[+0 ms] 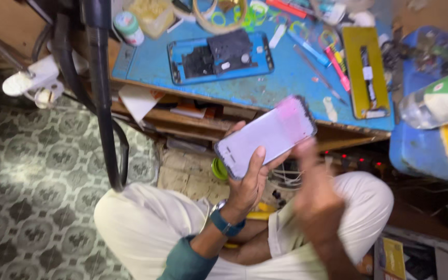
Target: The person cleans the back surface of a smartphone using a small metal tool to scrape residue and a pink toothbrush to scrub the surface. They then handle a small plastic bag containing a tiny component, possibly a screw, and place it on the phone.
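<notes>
Pale lilac screen panel (267, 136) sits in your left hand (247, 181), gripped by thumb and fingers, above your lap and just below the blue bench (286, 83) edge. Your right hand (315, 189) is blurred beside the panel; its grip cannot be determined.

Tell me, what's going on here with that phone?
A seated person holds a phone screen up in the left hand, thumb across its face. The right hand is beside its lower edge, blurred, so whether it touches is unclear. On the blue bench in front lies an opened phone body, with a yellow tray, tweezers and other small tools around it.
</notes>
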